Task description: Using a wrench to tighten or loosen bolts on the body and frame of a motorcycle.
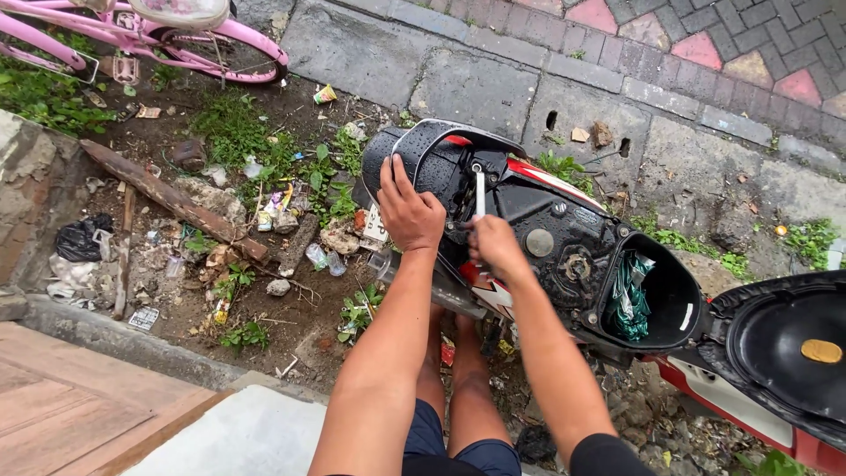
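Left hand (411,211) lay spread on the scooter (564,238) tail; right hand (493,247) gripped a wrench (479,189). Littered dirt (264,291) and a pink bicycle (176,40) stood nearby.

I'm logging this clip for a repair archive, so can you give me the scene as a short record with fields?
setting: outdoors, littered dirt patch beside a paved kerb
main object: scooter, seat flipped open, underseat compartment exposed
left hand: palm flat on the black rear panel
right hand: gripping a silver wrench-like tool set upright at the rear body
in compartment: crumpled green and white bag
nearby: pink bicycle, wooden log
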